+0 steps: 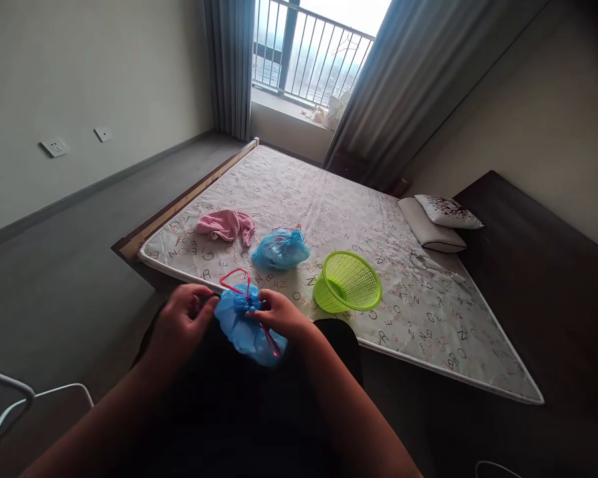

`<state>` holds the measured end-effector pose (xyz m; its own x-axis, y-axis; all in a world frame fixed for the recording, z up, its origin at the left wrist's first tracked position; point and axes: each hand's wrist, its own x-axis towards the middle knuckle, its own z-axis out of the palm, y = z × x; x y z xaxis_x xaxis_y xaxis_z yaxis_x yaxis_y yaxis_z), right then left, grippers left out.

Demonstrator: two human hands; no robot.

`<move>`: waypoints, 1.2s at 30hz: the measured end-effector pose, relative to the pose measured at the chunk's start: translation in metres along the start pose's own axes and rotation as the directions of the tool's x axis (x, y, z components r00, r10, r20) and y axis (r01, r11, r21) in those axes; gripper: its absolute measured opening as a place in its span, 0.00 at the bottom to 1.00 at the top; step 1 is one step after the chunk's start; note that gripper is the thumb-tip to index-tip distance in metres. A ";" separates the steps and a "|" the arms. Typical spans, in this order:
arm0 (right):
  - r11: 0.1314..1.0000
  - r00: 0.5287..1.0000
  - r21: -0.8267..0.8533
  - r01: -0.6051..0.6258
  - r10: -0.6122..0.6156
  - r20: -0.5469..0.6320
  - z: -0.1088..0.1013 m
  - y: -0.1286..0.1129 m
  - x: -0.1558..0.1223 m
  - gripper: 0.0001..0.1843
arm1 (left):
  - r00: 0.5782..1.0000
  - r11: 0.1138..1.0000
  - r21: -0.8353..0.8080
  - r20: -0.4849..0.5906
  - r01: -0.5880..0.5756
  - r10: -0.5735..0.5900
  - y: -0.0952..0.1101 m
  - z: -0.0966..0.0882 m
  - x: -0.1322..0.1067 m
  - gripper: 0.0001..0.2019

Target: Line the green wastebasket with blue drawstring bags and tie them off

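Over my lap is a small blue plastic drawstring bag [252, 342], gathered at its neck. A red drawstring loops up from the top, and more of it hangs down the right side. My right hand [279, 313] pinches the gathered neck between thumb and fingers. Just left of the bag, my left hand [187, 312] is closed, its thumb and index finger brought together close to the bag's edge; what they hold, if anything, is too small to make out. Beyond them on the mattress lies a second, fuller blue plastic bag [282, 250], tied up with a red string.
A green plastic basket [331, 299] leans on the mattress [428, 345] to the right. A pink cloth [224, 224] lies crumpled at the left. Pillows [428, 229] rest by the dark headboard [538, 265]. White curved metal tubing [10, 382] shows at lower left.
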<state>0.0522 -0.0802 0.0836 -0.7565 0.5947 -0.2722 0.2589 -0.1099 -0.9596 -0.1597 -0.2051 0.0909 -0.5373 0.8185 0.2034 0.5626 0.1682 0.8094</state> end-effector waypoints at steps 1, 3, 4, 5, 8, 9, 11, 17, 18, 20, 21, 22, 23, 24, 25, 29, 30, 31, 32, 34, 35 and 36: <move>0.998 1.000 0.063 0.003 -0.004 0.022 0.005 -0.002 -0.004 0.24 | 0.993 0.999 -0.040 0.121 -0.004 0.009 0.007 0.004 -0.006 0.21; 0.983 0.998 0.186 0.013 -0.023 0.051 0.013 -0.003 -0.010 0.26 | 0.947 0.989 -0.141 0.323 0.044 0.004 0.016 0.014 -0.013 0.25; 0.975 0.998 0.220 0.029 -0.040 0.047 0.015 -0.003 -0.012 0.26 | 0.928 0.980 -0.186 0.373 0.073 0.002 0.019 0.019 -0.015 0.26; 0.973 0.998 0.226 0.055 -0.061 0.021 0.014 -0.003 -0.014 0.25 | 0.917 0.970 -0.221 0.399 0.098 -0.001 0.021 0.022 -0.014 0.26; 0.988 0.983 0.083 0.131 -0.118 -0.141 -0.001 0.001 -0.017 0.21 | 0.909 0.960 -0.242 0.416 0.140 -0.027 0.025 0.024 -0.007 0.21; 0.990 0.970 0.009 0.139 -0.135 -0.204 -0.009 0.002 -0.018 0.19 | 0.909 0.965 -0.221 0.416 0.140 -0.037 0.026 0.022 -0.004 0.20; 0.978 0.922 -0.156 0.137 -0.183 -0.341 -0.025 0.006 -0.021 0.14 | 0.921 0.978 -0.170 0.388 0.120 -0.046 0.027 0.020 0.003 0.18; 0.808 0.590 -0.552 0.206 -0.552 -0.589 -0.032 0.010 -0.030 0.11 | 0.955 0.973 -0.213 0.297 0.089 -0.022 0.034 0.033 0.011 0.22; 0.774 0.601 -0.582 0.249 -0.595 -0.534 -0.028 0.010 -0.030 0.17 | 0.950 0.962 -0.255 0.311 0.100 -0.016 0.036 0.035 0.011 0.23; 0.773 0.732 -0.557 0.305 -0.564 -0.383 -0.022 0.012 -0.029 0.27 | 0.941 0.933 -0.336 0.338 0.127 -0.007 0.039 0.037 0.013 0.27; 0.806 0.815 -0.515 0.293 -0.492 -0.306 -0.021 0.013 -0.028 0.28 | 0.939 0.920 -0.364 0.345 0.142 -0.008 0.039 0.037 0.014 0.28; 0.841 0.879 -0.476 0.257 -0.408 -0.245 -0.021 0.015 -0.027 0.25 | 0.937 0.911 -0.382 0.350 0.154 -0.012 0.039 0.035 0.016 0.29; 0.864 0.916 -0.455 0.217 -0.342 -0.211 -0.023 0.017 -0.026 0.19 | 0.935 0.907 -0.389 0.355 0.163 -0.016 0.038 0.033 0.018 0.30; 0.868 0.926 -0.461 0.186 -0.312 -0.213 -0.027 0.019 -0.025 0.12 | 0.931 0.909 -0.383 0.364 0.167 -0.018 0.036 0.031 0.019 0.30; 0.852 0.912 -0.498 0.162 -0.322 -0.254 -0.031 0.020 -0.025 0.07 | 0.923 0.919 -0.359 0.385 0.164 -0.015 0.033 0.029 0.020 0.30; 0.701 0.678 -0.712 0.037 -0.541 -0.498 -0.046 0.019 -0.030 0.09 | 0.843 0.988 -0.136 0.538 0.075 0.010 0.019 0.023 0.016 0.27; 0.674 0.622 -0.738 0.020 -0.587 -0.519 -0.048 0.018 -0.032 0.09 | 0.826 0.995 -0.087 0.564 0.043 0.014 0.016 0.022 0.014 0.26; 0.662 0.574 -0.750 0.018 -0.621 -0.534 -0.049 0.016 -0.033 0.09 | 0.813 0.999 -0.050 0.582 0.015 0.017 0.014 0.022 0.013 0.26; 0.669 0.529 -0.743 0.025 -0.639 -0.558 -0.050 0.014 -0.034 0.09 | 0.803 1.000 -0.021 0.596 -0.008 0.019 0.012 0.021 0.012 0.25; 0.764 0.459 -0.643 0.050 -0.590 -0.665 -0.050 0.011 -0.032 0.11 | 0.779 0.998 0.019 0.627 -0.054 0.030 0.011 0.019 0.010 0.23; 0.843 0.471 -0.533 0.073 -0.501 -0.726 -0.049 0.009 -0.030 0.12 | 0.774 0.996 0.028 0.632 -0.084 0.047 0.011 0.019 0.010 0.22; 0.918 0.531 -0.383 0.101 -0.375 -0.760 -0.048 0.007 -0.027 0.14 | 0.782 0.994 0.021 0.619 -0.112 0.074 0.012 0.020 0.009 0.22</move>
<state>0.1032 -0.0588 0.0881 -0.0424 0.9621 0.2694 0.3909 0.2641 -0.8817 -0.1452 -0.1850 0.0916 0.0109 0.9925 -0.1219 0.6323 0.0876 0.7697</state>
